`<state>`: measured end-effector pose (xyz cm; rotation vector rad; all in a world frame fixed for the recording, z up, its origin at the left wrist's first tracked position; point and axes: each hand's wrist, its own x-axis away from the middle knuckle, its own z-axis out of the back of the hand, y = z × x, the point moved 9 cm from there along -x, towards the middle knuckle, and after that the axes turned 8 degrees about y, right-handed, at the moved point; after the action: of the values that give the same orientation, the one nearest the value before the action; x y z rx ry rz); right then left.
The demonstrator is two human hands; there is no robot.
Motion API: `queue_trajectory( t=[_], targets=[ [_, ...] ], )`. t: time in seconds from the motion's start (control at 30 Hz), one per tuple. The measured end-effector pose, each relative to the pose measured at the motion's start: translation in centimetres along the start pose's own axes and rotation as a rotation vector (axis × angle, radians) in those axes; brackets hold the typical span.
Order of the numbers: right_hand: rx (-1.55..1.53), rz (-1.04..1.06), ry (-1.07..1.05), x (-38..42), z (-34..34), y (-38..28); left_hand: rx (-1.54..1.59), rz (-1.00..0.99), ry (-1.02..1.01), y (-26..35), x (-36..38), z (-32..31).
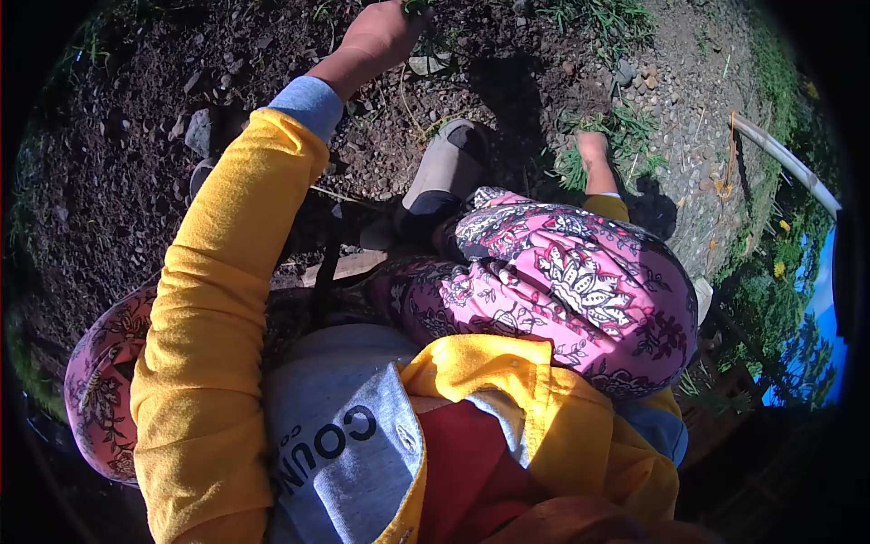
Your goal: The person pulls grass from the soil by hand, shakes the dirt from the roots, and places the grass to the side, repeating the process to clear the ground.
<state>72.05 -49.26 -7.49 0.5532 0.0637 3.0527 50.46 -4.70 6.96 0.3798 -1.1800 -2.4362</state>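
Near the top edge, my left hand (388,31) is at the end of a long yellow sleeve (217,218). Its fingers are curled round a bit of green plant (417,5), partly cut off by the frame. Past my right knee, my right hand (592,148) is low over a patch of green grass (630,136). The fingers look closed, but whatever they hold is hidden. Dark, stony soil (227,45) lies beneath and around my left hand.
A grey shoe (444,172) stands on the soil between my hands. Patterned pink trousers (580,272) cover my bent knees. A grey stone (199,131) lies at the left. At the right are gravel (693,136), a pale pole (788,163) and green plants.
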Motion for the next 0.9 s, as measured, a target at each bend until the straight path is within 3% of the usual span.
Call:
queue_trajectory(
  t=[0.1, 0.13, 0.17, 0.23, 0.27, 0.37, 0.43, 0.5, 0.57, 0.7, 0.83, 0.9],
  targets=[
    [-0.492, 0.091, 0.218, 4.6, 4.5, -2.2, -0.080, 0.098, -0.047, -1.5, -0.2, -1.0],
    [-0.643, 0.151, 0.286, 5.6, 6.9, -3.1, -0.078, -0.012, -0.028, -0.8, -0.3, -0.9],
    [-0.791, 0.211, 0.352, 6.4, 9.2, -3.8, -0.015, 0.084, -0.032, -0.9, -0.3, -0.9],
    [-0.675, 0.244, 0.392, 5.0, 12.2, -3.0, 0.107, 0.280, -0.051, -0.7, 0.4, -0.6],
    [-0.888, 0.111, 0.451, 7.6, 14.9, -4.7, 0.039, 0.103, 0.044, -0.2, 0.1, -0.7],
    [-1.110, 0.157, 0.513, 7.4, 14.3, -6.2, -0.083, 0.080, -0.042, -1.3, -0.5, -3.5],
    [-0.055, 0.116, 0.249, 4.9, 7.6, -7.2, -0.064, 0.133, -0.092, -0.7, -0.2, -3.7],
    [0.141, 0.262, 0.114, 6.3, 3.5, -9.1, -0.103, 0.154, -0.069, -1.0, -0.4, -4.3],
    [-0.077, 0.169, 0.158, 7.7, 3.8, -9.9, -0.096, 0.170, -0.096, -0.8, -0.3, -3.7],
    [0.082, 0.310, 0.114, 6.3, 2.2, -10.1, -0.089, 0.158, -0.105, -1.9, 0.2, -4.2],
    [0.157, 0.569, 0.495, 3.8, 5.6, -10.9, -0.129, 0.209, -0.116, -3.2, 0.4, -4.4],
    [0.225, 0.570, 0.466, 1.5, 6.0, -10.5, -0.126, 0.207, -0.113, -3.2, 0.2, -4.3]
  ],
)
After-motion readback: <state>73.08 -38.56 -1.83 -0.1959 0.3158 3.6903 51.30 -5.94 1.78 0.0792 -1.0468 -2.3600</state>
